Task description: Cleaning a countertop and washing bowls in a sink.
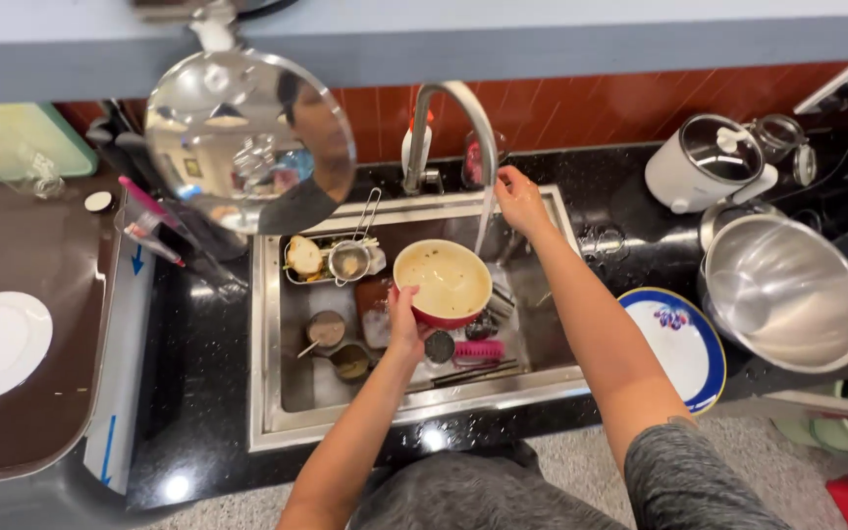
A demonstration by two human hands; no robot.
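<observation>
While left hand [406, 324] grips it, red bowl [443, 283] — cream inside, soiled — tilts.

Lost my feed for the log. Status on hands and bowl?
Left hand grips red bowl over sink. Right hand at faucet, water running. Dirty dishes beneath.

sink [269, 393]: brushed steel | counter [198, 373]: glossy black stone | bowl [444, 285]: glazed ceramic

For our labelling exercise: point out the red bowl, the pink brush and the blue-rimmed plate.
red bowl [444, 280], head view, pale inside of the bowl.
pink brush [479, 349], head view, its bristles.
blue-rimmed plate [681, 345], head view, white centre.
</observation>
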